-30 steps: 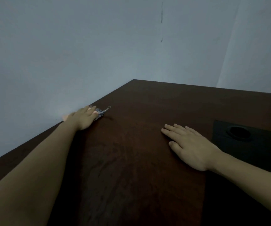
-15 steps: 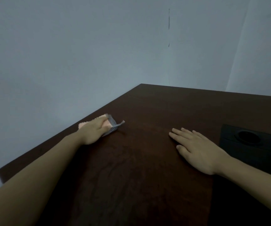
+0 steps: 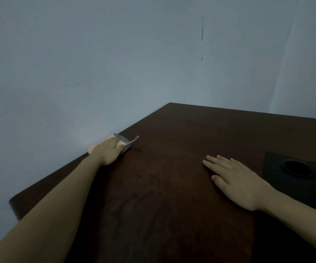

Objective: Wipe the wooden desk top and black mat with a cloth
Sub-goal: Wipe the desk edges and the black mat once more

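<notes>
The dark wooden desk top [image 3: 172, 186] fills the lower part of the head view. My left hand [image 3: 109, 151] lies at the desk's left edge by the wall. Its fingers press down on a pink cloth with a grey patterned border [image 3: 125, 142], and one corner of the cloth sticks up past the fingertips. My right hand [image 3: 235, 182] rests flat on the wood with its fingers spread, holding nothing. It lies just left of the black mat [image 3: 309, 198].
A round dark recess [image 3: 296, 168] sits in the mat's far part. Pale walls [image 3: 77, 73] run close along the desk's left and far edges and meet at the far corner. The desk's near left corner [image 3: 14, 204] is rounded.
My left hand has slid the cloth a short way along the left edge, and more pink now shows. My right hand has stayed flat in place. The view has tilted slightly.
</notes>
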Tool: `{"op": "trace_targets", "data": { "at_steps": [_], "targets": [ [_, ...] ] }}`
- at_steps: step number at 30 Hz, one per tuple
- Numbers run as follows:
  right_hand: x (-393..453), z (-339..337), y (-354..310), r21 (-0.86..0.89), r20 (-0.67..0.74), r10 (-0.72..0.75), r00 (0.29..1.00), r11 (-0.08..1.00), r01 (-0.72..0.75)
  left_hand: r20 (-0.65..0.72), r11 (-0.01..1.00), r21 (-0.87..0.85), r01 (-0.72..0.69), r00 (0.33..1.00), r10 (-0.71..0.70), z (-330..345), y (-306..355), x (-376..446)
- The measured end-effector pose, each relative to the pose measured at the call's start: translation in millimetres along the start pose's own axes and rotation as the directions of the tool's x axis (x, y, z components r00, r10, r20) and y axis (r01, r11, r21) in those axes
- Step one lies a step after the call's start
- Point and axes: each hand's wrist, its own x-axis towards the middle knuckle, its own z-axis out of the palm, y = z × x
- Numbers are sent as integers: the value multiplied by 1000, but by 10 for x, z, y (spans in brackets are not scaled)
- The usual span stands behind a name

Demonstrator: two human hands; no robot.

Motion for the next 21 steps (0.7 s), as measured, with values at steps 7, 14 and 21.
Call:
{"op": "trace_targets", "data": {
  "at_steps": [7, 14, 21],
  "targets": [
    [-30, -20, -49, -51, 24, 9, 1000, 999, -8, 76, 974, 46, -223, 973, 220, 5, 347, -765],
    [-9, -20, -10, -45, 23, -1, 1000, 999, 2, 96, 951, 35, -306, 949, 302, 57, 448, -462],
    [-13, -35, -5, -17, 27, -5, 1000, 1000, 5, 22, 992, 94, 90, 996, -92, -73, -179, -83]
  ]
}}
